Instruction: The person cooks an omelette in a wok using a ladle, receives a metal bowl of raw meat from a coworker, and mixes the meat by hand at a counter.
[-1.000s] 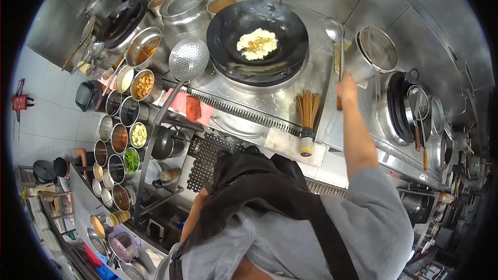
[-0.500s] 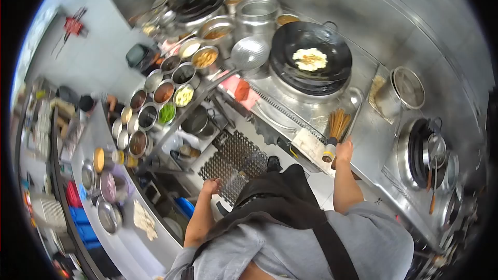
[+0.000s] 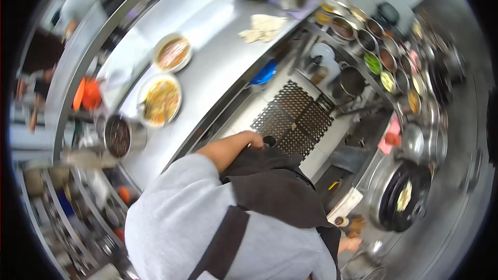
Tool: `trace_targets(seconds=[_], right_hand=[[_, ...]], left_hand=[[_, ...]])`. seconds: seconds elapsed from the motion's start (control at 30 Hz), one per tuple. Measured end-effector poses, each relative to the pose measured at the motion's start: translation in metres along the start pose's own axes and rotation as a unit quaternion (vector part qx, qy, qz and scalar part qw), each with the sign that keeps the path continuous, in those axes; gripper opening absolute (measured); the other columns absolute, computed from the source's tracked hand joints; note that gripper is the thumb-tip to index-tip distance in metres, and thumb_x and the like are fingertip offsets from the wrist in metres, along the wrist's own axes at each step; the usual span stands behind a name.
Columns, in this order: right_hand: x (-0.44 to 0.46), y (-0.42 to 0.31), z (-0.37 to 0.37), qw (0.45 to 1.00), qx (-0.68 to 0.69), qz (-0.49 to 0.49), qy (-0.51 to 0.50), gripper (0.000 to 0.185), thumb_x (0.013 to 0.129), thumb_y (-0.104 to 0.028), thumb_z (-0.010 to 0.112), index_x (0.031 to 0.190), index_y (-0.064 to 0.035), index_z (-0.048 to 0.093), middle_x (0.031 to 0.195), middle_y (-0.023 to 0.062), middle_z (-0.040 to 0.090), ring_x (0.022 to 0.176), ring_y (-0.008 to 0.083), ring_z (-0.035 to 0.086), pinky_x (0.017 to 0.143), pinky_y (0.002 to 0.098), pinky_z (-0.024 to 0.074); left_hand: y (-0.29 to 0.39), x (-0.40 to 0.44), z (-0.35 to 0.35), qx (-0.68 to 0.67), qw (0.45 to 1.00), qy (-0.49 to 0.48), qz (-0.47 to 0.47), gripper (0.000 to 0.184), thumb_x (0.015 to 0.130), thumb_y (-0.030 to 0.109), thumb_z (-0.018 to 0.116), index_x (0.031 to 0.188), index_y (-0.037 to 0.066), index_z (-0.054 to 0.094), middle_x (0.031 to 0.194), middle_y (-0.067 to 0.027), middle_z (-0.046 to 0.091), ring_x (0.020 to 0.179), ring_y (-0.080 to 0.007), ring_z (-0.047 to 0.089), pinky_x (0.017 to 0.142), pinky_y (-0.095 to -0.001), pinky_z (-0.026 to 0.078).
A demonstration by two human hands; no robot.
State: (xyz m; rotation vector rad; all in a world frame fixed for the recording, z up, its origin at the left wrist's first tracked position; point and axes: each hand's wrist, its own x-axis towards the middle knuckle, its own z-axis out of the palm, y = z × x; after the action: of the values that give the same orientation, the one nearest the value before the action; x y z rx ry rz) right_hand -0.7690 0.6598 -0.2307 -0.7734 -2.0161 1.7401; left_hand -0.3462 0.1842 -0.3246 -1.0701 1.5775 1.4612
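My left hand (image 3: 253, 139) hangs in front of my dark apron, fingers curled closed, with nothing visible in it. At the stove edge on the right, my right hand (image 3: 350, 244) is closed; what it grips, if anything, is hidden. Right beside it lies a bamboo wok brush (image 3: 356, 225) with its round end (image 3: 341, 221) towards me. Farther along the stove stands a black wok (image 3: 423, 189) with a pale yellow cooked egg (image 3: 403, 197) in it. A perforated metal strainer (image 3: 412, 140) rests past the wok.
The steel counter (image 3: 207, 72) on the left holds a bowl of soup (image 3: 161, 101), another covered bowl (image 3: 174, 53) and a crumpled cloth (image 3: 262, 28). Several ingredient pots, one with chopped greens (image 3: 372, 63), stand ahead right. A black perforated mat (image 3: 293, 116) lies on the floor. Another person (image 3: 78, 10) is beyond the counter.
My view has swung left from the stove to the counter, bringing the bowls into sight. The wok and brush now appear at the lower right. My right hand stays near the brush.
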Motion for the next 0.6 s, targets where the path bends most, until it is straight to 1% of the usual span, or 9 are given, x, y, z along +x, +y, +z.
trace_targets(seconds=[0.07, 0.17, 0.23, 0.33, 0.37, 0.43, 0.53, 0.57, 0.6], right_hand=[[-0.002, -0.02, -0.004, 0.999, 0.025, -0.038, 0.006, 0.011, 0.077, -0.012, 0.059, 0.075, -0.0018, 0.055, 0.063, 0.0082, 0.054, 0.05, 0.0195, 0.052, 0.041, 0.0334, 0.0406], [-0.005, -0.045, -0.011, 0.995, 0.068, -0.076, -0.013, 0.011, 0.077, -0.013, 0.061, 0.076, -0.003, 0.056, 0.063, 0.0056, 0.053, 0.051, 0.0172, 0.051, 0.042, 0.0321, 0.0391], [-0.002, -0.056, -0.024, 0.99, 0.099, -0.08, -0.054, 0.012, 0.077, -0.014, 0.062, 0.076, -0.0038, 0.056, 0.063, 0.0039, 0.053, 0.052, 0.0157, 0.051, 0.042, 0.0312, 0.0381], [-0.004, -0.071, -0.051, 0.948, 0.251, 0.003, -0.194, 0.012, 0.08, -0.016, 0.063, 0.08, -0.0051, 0.059, 0.062, -0.0023, 0.046, 0.057, 0.0099, 0.047, 0.043, 0.0302, 0.0323], [0.003, -0.063, -0.061, 0.949, 0.249, 0.009, -0.191, 0.012, 0.08, -0.016, 0.063, 0.08, -0.0051, 0.059, 0.062, -0.0023, 0.046, 0.057, 0.0099, 0.047, 0.043, 0.0302, 0.0323], [0.037, -0.038, -0.089, 0.9, 0.235, -0.036, -0.365, 0.028, 0.086, -0.001, 0.048, 0.113, 0.0023, 0.044, 0.103, 0.0103, 0.046, 0.09, 0.0169, 0.048, 0.076, 0.0315, 0.0362], [0.095, 0.001, -0.107, 0.662, 0.447, 0.116, -0.591, 0.043, 0.092, 0.001, 0.036, 0.134, 0.0037, 0.03, 0.124, 0.0167, 0.041, 0.105, 0.0181, 0.045, 0.092, 0.0292, 0.0361], [0.051, -0.022, -0.11, 0.667, 0.363, 0.034, -0.65, 0.042, 0.093, -0.004, 0.038, 0.134, 0.0033, 0.03, 0.114, 0.0137, 0.045, 0.097, 0.0138, 0.047, 0.085, 0.0257, 0.0385], [0.004, -0.053, -0.11, 0.679, 0.329, 0.062, -0.653, 0.044, 0.092, -0.007, 0.04, 0.134, 0.0025, 0.029, 0.103, 0.0096, 0.046, 0.085, 0.0098, 0.046, 0.075, 0.022, 0.0393]], left_hand=[[-0.02, 0.031, 0.006, -0.194, 0.981, -0.001, -0.01, 0.018, 0.079, 0.028, 0.062, 0.08, 0.011, 0.069, 0.075, -0.0086, 0.066, 0.051, -0.018, 0.057, 0.046, -0.0337, 0.048], [-0.015, 0.024, 0.022, -0.24, 0.965, 0.1, 0.042, 0.025, 0.08, 0.027, 0.058, 0.079, 0.005, 0.069, 0.072, -0.0117, 0.066, 0.054, -0.023, 0.061, 0.049, -0.0355, 0.051], [-0.022, 0.027, 0.047, -0.041, 0.964, 0.258, 0.05, 0.032, 0.081, 0.033, 0.055, 0.087, 0.006, 0.07, 0.084, -0.0165, 0.068, 0.069, -0.0253, 0.067, 0.057, -0.0401, 0.053], [-0.04, 0.014, 0.085, 0.017, 0.98, 0.198, -0.008, 0.033, 0.08, 0.034, 0.053, 0.086, 0.005, 0.07, 0.087, -0.0176, 0.068, 0.075, -0.0273, 0.068, 0.065, -0.0414, 0.053], [-0.069, 0.043, 0.104, 0.138, 0.968, 0.21, 0.025, 0.036, 0.079, 0.036, 0.052, 0.086, 0.006, 0.071, 0.086, -0.0171, 0.068, 0.08, -0.0309, 0.067, 0.073, -0.0425, 0.052], [-0.097, 0.015, 0.134, 0.15, 0.97, 0.19, -0.011, 0.035, 0.071, 0.024, 0.052, 0.092, 0.002, 0.07, 0.101, -0.0174, 0.067, 0.093, -0.0319, 0.065, 0.079, -0.0449, 0.051], [-0.142, -0.008, 0.173, 0.113, 0.987, 0.099, -0.065, 0.038, 0.068, 0.02, 0.054, 0.1, 0.004, 0.069, 0.109, -0.0177, 0.064, 0.102, -0.0315, 0.061, 0.08, -0.0449, 0.049], [-0.147, -0.018, 0.18, 0.088, 0.989, 0.102, -0.066, 0.039, 0.069, 0.019, 0.054, 0.101, 0.004, 0.069, 0.109, -0.0171, 0.064, 0.101, -0.0309, 0.061, 0.079, -0.0443, 0.049], [-0.146, -0.022, 0.179, 0.087, 0.989, 0.106, -0.063, 0.039, 0.069, 0.019, 0.054, 0.101, 0.004, 0.069, 0.109, -0.0171, 0.064, 0.101, -0.0309, 0.061, 0.079, -0.0443, 0.049]])
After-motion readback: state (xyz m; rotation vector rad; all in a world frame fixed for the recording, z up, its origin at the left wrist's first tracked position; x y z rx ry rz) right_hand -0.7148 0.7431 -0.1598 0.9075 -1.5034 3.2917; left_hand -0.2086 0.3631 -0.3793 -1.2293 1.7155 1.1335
